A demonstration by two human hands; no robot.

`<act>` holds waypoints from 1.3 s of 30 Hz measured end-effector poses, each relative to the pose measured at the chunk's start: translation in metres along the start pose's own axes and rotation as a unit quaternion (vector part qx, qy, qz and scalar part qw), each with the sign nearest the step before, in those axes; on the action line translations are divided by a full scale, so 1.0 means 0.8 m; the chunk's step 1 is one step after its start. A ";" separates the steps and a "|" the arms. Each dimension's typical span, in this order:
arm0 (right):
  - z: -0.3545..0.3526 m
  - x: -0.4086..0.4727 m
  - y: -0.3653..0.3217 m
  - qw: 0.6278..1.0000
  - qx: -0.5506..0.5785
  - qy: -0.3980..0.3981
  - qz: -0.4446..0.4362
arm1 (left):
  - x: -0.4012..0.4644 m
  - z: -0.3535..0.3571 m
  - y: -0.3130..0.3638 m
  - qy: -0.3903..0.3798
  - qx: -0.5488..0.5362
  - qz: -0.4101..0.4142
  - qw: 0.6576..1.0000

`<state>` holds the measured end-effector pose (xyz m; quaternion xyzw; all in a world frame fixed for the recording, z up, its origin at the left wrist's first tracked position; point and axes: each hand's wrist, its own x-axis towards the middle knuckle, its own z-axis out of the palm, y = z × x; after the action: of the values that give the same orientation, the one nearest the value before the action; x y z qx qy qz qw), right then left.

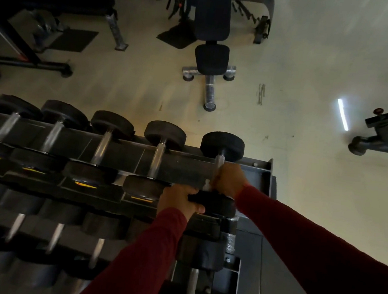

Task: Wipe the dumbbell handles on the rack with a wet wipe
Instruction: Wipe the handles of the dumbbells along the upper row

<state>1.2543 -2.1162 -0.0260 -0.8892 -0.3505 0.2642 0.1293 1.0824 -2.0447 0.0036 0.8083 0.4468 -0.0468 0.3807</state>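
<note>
A dark dumbbell rack [260, 173] runs from the left to the middle of the head view, with several dumbbells lying across its top tier. The rightmost dumbbell [222, 144] has black round ends and a steel handle. My right hand [228, 180] is curled round that handle, and a bit of white wet wipe [206, 185] shows under the fingers. My left hand [178, 201] grips the near end of the same dumbbell, thumb over its rim. Both arms wear red sleeves.
Lower tiers of the rack hold more dumbbells [56, 231] below my arms. A black adjustable bench [211, 59] stands on the pale floor beyond the rack. Other gym frames sit at the far left [31, 62] and at the right edge [381, 137].
</note>
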 end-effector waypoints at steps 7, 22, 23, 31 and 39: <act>0.011 -0.016 0.049 0.999 -0.005 -0.003 0.035 | 0.000 0.000 -0.001 0.000 -0.012 0.001 1.000; 0.014 -0.008 0.002 0.972 0.147 0.177 0.036 | 0.003 0.008 -0.007 0.003 -0.011 0.003 1.000; 0.011 -0.002 -0.001 0.966 0.163 0.196 0.045 | 0.004 0.009 -0.009 0.003 -0.016 0.002 1.000; 0.000 0.032 -0.007 0.822 0.458 0.261 0.214 | 0.009 0.009 -0.013 0.002 -0.018 0.005 1.000; 0.002 0.040 0.002 0.694 0.636 0.142 0.306 | 0.007 0.012 -0.012 0.005 -0.019 0.002 1.000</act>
<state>1.2741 -2.0955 -0.0398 -0.6795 0.2155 0.3193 0.6244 1.0811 -2.0441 -0.0115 0.8021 0.4480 -0.0337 0.3935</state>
